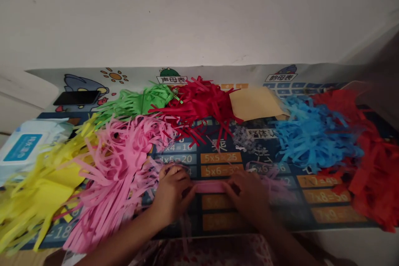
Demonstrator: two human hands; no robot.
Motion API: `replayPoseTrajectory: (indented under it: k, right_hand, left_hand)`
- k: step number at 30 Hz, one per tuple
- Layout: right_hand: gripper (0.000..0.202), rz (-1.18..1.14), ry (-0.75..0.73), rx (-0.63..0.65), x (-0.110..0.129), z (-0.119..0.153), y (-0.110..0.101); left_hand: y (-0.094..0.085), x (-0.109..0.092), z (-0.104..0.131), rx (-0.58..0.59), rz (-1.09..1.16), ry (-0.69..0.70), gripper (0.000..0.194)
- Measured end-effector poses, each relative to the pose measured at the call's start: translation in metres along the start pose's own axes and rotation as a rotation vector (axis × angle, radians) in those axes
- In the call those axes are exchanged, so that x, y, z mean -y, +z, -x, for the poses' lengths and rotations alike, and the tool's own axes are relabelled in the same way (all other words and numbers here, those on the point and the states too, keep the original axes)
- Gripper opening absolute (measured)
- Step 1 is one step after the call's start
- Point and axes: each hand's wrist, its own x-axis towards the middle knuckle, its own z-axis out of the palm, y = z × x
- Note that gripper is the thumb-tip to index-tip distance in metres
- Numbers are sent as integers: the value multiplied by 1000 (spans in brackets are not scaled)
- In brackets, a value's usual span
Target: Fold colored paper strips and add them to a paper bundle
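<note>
A flat pink strip with fringed, streamer-like ends is stretched level between my hands above the printed mat. My left hand pinches its left end, fingers curled. At the other end, my right hand pinches the strip too, somewhat blurred. Thin pink fringe spreads out beyond the right hand, and more loose strands hang near the left. Close to my left hand lies a heap of pink fringed paper.
Yellow, green, red and blue fringed heaps surround the hands, with more red far right. A tan paper piece, small grey pieces, a phone and a wipes pack lie around. A wall stands behind.
</note>
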Motion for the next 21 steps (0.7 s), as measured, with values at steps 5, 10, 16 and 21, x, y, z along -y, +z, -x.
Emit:
replayPoseTrajectory:
  k: [5, 10, 16, 21]
  right_hand:
    - [35, -7, 4, -4, -1, 0, 0]
    - [37, 34, 1, -1, -1, -2, 4]
    - [13, 56, -122, -41, -2, 4, -12]
    - [9, 169, -423, 23, -14, 12, -19]
  left_hand:
    - [3, 1, -2, 2, -21, -10, 29]
    - [9, 0, -1, -15, -96, -15, 28]
    - [12, 0, 8, -103, -243, 163, 17]
    - [6, -11, 9, -32, -399, 286, 11]
